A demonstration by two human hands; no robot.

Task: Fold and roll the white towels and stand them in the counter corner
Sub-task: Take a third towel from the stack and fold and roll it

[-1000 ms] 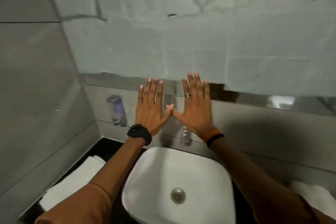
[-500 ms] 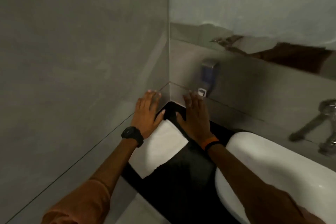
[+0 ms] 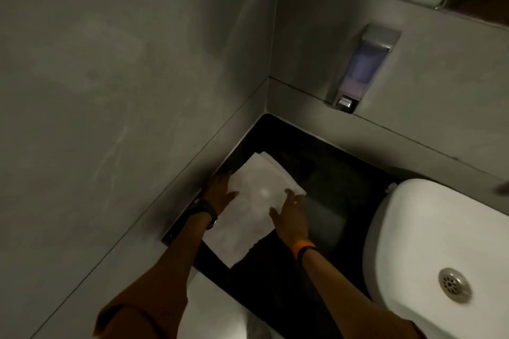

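Note:
A white towel lies folded flat on the black counter, close to the left wall, a little short of the counter corner. My left hand, with a black watch on the wrist, rests at the towel's left edge by the wall. My right hand, with an orange and black band on the wrist, lies on the towel's right edge with fingers spread. Neither hand visibly grips the cloth.
A white basin with a metal drain fills the counter's right side. A soap dispenser hangs on the back wall above the corner. Grey walls close in on the left and behind. A pale surface shows below the counter's front edge.
The view swung left from the mirror and basin down to the counter corner. Both hands dropped from in front of the mirror onto the folded towel and slid back along it toward me.

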